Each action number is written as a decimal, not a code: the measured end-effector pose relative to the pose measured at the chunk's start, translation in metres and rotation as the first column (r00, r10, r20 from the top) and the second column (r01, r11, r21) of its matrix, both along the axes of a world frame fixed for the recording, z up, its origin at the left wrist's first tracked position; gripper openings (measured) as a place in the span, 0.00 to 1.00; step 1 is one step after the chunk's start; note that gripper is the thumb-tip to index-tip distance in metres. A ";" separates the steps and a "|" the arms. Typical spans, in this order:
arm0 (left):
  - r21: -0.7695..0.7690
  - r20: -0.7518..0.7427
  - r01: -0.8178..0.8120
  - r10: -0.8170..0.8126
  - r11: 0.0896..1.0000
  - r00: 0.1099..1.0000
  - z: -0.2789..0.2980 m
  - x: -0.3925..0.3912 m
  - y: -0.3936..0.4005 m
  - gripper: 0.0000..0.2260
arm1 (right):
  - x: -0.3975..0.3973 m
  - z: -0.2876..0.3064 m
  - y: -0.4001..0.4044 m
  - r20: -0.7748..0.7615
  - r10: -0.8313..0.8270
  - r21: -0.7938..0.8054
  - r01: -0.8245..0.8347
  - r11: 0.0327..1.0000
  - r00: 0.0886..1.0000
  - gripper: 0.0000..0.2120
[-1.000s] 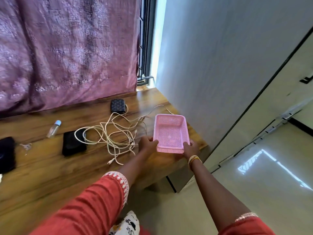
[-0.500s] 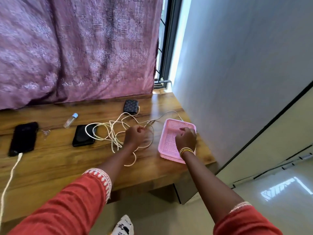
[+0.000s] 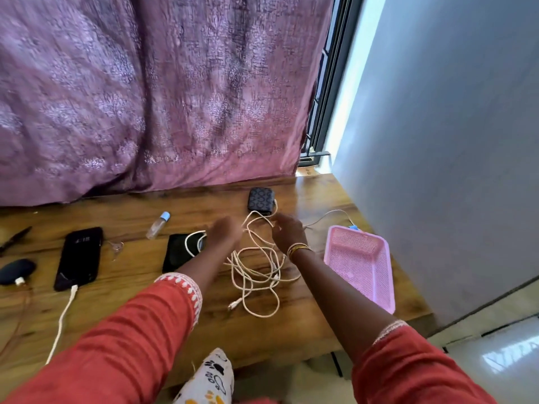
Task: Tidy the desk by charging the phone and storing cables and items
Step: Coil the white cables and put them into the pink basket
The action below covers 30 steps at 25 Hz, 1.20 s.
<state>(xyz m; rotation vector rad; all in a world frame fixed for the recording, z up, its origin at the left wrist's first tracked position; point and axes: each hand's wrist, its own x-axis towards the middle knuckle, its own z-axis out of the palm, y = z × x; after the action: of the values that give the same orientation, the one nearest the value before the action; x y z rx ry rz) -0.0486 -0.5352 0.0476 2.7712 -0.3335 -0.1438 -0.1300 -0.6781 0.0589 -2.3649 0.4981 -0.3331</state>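
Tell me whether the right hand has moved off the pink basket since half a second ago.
Yes. The right hand has left the pink basket and gone left, toward the patterned wallet, now over the tangled white cables.

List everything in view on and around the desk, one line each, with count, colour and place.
Desk: one, brown wood, under the curtain.
Curtain: one, purple, behind the desk.
Tray: one, pink mesh, desk's right end.
Cables: tangled pile, cream, desk centre.
Pouch: one, dark patterned, behind the cables.
Bottle: one, clear with blue cap, lying down.
Phone: one, black, left, white cable plugged in.
Dark flat item: one, black, beside the cables.
Left hand: over the cables; grip blurred.
Right hand: fingers spread above the cables.
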 end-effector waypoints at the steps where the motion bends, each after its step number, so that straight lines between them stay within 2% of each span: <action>1: -0.057 0.014 0.022 -0.021 0.998 1.000 0.006 0.003 -0.002 0.12 | 0.009 0.002 0.004 -0.016 0.034 -0.030 -0.034 0.999 0.999 0.20; 3: -0.193 0.054 0.171 -0.163 0.966 0.985 0.022 0.014 -0.005 0.11 | 0.027 0.006 0.009 -0.043 0.107 -0.176 -0.113 0.978 0.993 0.26; 4: -0.311 0.052 0.259 -0.256 0.914 0.965 0.030 0.021 -0.006 0.10 | 0.035 0.010 0.008 -0.055 0.128 -0.259 -0.139 0.956 0.990 0.26; 6: -0.507 0.011 0.340 -0.388 0.792 0.922 0.050 0.036 -0.005 0.08 | 0.052 0.025 0.001 -0.027 0.140 -0.364 -0.140 0.921 0.990 0.17; 8: -0.561 -0.058 0.312 -0.412 0.767 0.909 0.064 0.052 -0.006 0.08 | 0.067 0.044 -0.013 0.051 0.116 -0.373 -0.089 0.924 0.992 0.12; 10: -0.656 -0.199 0.162 -0.376 0.737 0.905 0.072 0.062 -0.007 0.09 | 0.078 0.065 -0.032 0.074 0.050 -0.298 -0.026 0.954 0.996 0.11; 13: -0.817 -0.424 -0.110 -0.459 0.566 0.781 0.081 0.066 -0.007 0.08 | 0.088 0.088 -0.057 0.062 -0.043 -0.141 0.051 0.989 0.997 0.12; 14: -0.841 -0.450 -0.160 -0.504 0.516 0.737 0.084 0.064 -0.008 0.07 | 0.090 0.094 -0.063 0.084 -0.076 -0.082 0.083 0.993 0.994 0.12; 16: -0.885 -0.442 -0.246 -0.548 0.395 0.710 0.096 0.061 -0.015 0.07 | 0.093 0.104 -0.072 0.109 -0.091 0.000 0.092 0.996 0.990 0.13; 18: -0.915 -0.402 -0.339 -0.546 0.218 0.735 0.110 0.060 -0.027 0.08 | 0.088 0.115 -0.071 0.056 0.035 0.230 -0.047 0.972 0.998 0.12; 20: -0.918 -0.370 -0.389 -0.537 0.084 0.758 0.123 0.059 -0.035 0.07 | 0.077 0.123 -0.059 -0.071 0.227 0.543 -0.153 0.825 0.971 0.06; 21: -0.919 -0.356 -0.391 -0.535 0.051 0.766 0.127 0.060 -0.039 0.07 | 0.073 0.125 -0.054 -0.106 0.318 0.618 -0.188 0.763 0.942 0.03; 23: -0.933 -0.323 -0.359 -0.514 0.031 0.795 0.133 0.063 -0.045 0.07 | 0.073 0.125 -0.046 -0.120 0.422 0.607 -0.270 0.748 0.899 0.05; 26: -0.957 -0.279 -0.282 -0.479 0.067 0.832 0.137 0.065 -0.048 0.07 | 0.078 0.135 -0.040 -0.001 0.325 0.498 -0.281 0.820 0.946 0.10; 28: -0.954 -0.297 -0.223 -0.543 0.199 0.786 0.132 0.062 -0.044 0.05 | 0.078 0.146 -0.044 0.126 0.226 0.617 -0.255 0.744 0.966 0.09; 30: -0.901 -0.360 -0.109 -0.583 0.420 0.728 0.121 0.058 -0.039 0.07 | 0.076 0.157 -0.054 0.217 0.123 0.766 -0.247 0.593 0.968 0.07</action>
<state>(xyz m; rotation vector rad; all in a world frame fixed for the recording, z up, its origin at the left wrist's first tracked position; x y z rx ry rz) 0.0099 -0.5739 0.1681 1.4225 -0.4711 -0.7489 -0.0537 -0.7316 0.2159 -1.4740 0.2370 -0.1285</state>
